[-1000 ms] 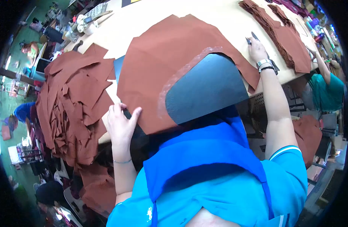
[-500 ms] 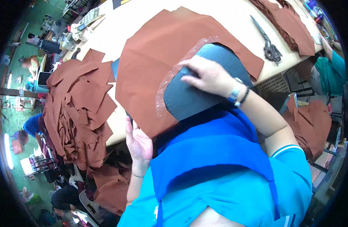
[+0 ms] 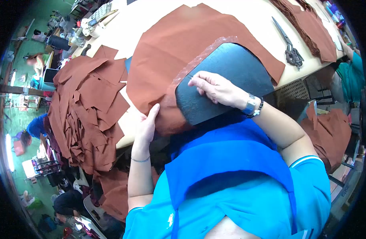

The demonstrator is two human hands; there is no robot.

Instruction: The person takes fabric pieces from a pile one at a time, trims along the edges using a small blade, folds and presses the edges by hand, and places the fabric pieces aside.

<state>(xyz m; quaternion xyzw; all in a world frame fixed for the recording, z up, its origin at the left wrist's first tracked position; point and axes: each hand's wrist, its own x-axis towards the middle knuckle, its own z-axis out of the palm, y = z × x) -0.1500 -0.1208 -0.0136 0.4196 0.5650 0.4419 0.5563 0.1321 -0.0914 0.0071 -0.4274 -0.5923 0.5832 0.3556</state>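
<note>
A large reddish-brown sheet of leather or cloth (image 3: 163, 59) lies on the table, and a black, rounded stiff panel (image 3: 238, 67) rests over its near part. A shiny, wet-looking strip follows the panel's curved edge on the brown sheet. My left hand (image 3: 147, 123) pinches the sheet's near left edge, thumb on top and fingers hidden underneath; the material bends up there. Over the panel's left part, my right hand (image 3: 216, 87) is closed with curled fingers. A small dark tip shows at its fingertips, too small to name.
Large scissors (image 3: 288, 44) lie on the cream table (image 3: 159, 16) at right. A heap of brown pieces (image 3: 87, 103) stands at left, with more brown material (image 3: 302, 28) at the far right. A white container (image 3: 91, 28) holds a brush. Other people work at both sides.
My left hand has moved up and taken hold of the brown sheet's edge, folding it up. My right hand has drawn back slightly from the wet-looking strip, its fingers now more curled.
</note>
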